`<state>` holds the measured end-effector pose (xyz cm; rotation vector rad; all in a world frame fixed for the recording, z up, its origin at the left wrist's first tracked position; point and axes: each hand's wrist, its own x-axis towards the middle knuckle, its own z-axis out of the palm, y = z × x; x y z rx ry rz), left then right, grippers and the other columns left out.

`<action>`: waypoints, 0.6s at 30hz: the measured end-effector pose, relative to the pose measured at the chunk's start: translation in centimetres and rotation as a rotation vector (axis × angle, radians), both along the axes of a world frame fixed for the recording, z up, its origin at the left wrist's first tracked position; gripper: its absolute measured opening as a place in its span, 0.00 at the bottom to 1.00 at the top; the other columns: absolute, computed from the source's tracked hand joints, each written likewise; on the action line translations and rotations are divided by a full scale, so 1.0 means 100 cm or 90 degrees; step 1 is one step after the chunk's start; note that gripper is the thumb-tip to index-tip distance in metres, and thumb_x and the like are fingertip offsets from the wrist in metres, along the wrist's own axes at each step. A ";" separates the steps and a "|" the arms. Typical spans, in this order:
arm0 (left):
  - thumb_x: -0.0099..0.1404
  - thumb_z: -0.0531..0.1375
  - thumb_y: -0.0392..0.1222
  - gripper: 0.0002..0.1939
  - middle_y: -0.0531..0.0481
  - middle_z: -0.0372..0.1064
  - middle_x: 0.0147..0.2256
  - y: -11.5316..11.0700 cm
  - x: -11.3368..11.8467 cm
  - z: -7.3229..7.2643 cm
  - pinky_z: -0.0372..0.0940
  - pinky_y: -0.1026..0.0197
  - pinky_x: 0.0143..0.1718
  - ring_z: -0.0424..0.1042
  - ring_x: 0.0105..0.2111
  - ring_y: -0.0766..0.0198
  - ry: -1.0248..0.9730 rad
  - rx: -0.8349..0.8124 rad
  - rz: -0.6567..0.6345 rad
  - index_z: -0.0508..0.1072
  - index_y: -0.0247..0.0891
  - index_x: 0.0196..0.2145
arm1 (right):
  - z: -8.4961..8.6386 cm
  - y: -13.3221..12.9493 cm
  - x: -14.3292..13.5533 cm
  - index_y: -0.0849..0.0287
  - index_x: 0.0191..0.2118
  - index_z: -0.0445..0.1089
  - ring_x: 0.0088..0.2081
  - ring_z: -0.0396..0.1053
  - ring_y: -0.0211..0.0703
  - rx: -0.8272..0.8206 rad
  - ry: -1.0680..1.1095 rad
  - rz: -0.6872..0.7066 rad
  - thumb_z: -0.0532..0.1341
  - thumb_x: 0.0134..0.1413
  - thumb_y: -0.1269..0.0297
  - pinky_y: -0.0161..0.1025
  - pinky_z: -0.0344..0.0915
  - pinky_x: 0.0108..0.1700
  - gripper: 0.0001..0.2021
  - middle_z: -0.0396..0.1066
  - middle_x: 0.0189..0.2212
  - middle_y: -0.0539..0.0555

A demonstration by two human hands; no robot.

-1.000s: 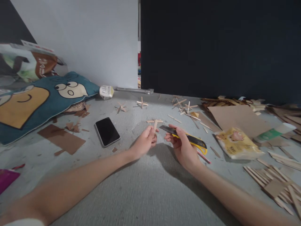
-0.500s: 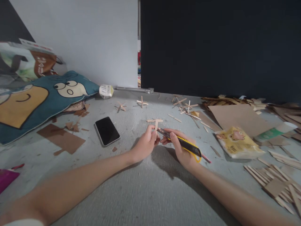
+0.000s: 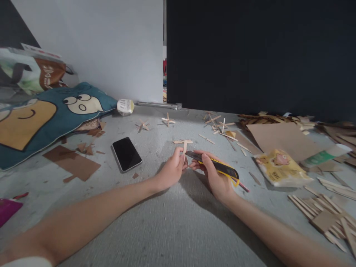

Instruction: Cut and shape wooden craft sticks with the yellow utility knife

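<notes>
My left hand (image 3: 171, 167) pinches a pale wooden stick (image 3: 185, 147) between thumb and fingers, its upper end pointing away from me. Just beyond it, a flat wooden stick piece (image 3: 179, 142) lies crosswise. My right hand (image 3: 213, 172) is wrapped round a yellow and black utility knife (image 3: 224, 169). The blade end reaches to the stick beside my left fingertips; whether it cuts into the wood I cannot tell. A reddish pencil-like rod (image 3: 244, 187) shows under the knife's rear end.
A phone (image 3: 127, 154) lies left, near brown cardboard (image 3: 72, 163) and a blue cushion (image 3: 58, 115). Small crossed-stick pieces (image 3: 168, 120) stand at the back. To the right are a yellow tissue pack (image 3: 282, 168), a glue tube (image 3: 325, 155) and piled wooden sticks (image 3: 314, 207).
The knife has tilted slightly in my right hand, its blade end shifting a little left over the stick. My left hand keeps its pinch in nearly the same place.
</notes>
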<state>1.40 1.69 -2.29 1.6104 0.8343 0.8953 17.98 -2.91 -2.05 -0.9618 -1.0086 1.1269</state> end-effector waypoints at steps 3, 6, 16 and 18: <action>0.78 0.49 0.56 0.14 0.61 0.52 0.26 -0.002 0.000 0.004 0.50 0.65 0.25 0.51 0.21 0.69 -0.011 -0.020 -0.024 0.58 0.43 0.48 | 0.001 0.004 -0.002 0.52 0.44 0.82 0.33 0.80 0.44 -0.051 0.113 0.009 0.68 0.60 0.49 0.40 0.80 0.40 0.14 0.82 0.32 0.52; 0.78 0.50 0.56 0.14 0.61 0.51 0.26 -0.004 0.000 0.009 0.48 0.65 0.24 0.49 0.21 0.69 -0.032 -0.044 -0.054 0.57 0.43 0.48 | 0.004 0.009 -0.001 0.53 0.41 0.83 0.31 0.79 0.40 -0.135 0.207 0.011 0.71 0.56 0.55 0.32 0.79 0.38 0.11 0.81 0.29 0.51; 0.79 0.47 0.55 0.15 0.60 0.56 0.28 -0.003 0.003 0.004 0.53 0.63 0.26 0.54 0.22 0.69 -0.031 -0.021 -0.007 0.59 0.41 0.50 | 0.007 0.013 0.012 0.57 0.43 0.81 0.29 0.77 0.40 0.054 0.051 -0.065 0.67 0.61 0.50 0.37 0.77 0.33 0.15 0.79 0.29 0.52; 0.79 0.46 0.52 0.15 0.58 0.59 0.28 -0.004 0.001 0.007 0.55 0.63 0.28 0.57 0.23 0.68 0.016 0.015 0.021 0.62 0.40 0.50 | 0.007 0.011 0.013 0.57 0.48 0.79 0.27 0.78 0.41 0.096 -0.035 -0.122 0.65 0.64 0.48 0.38 0.76 0.31 0.18 0.80 0.32 0.53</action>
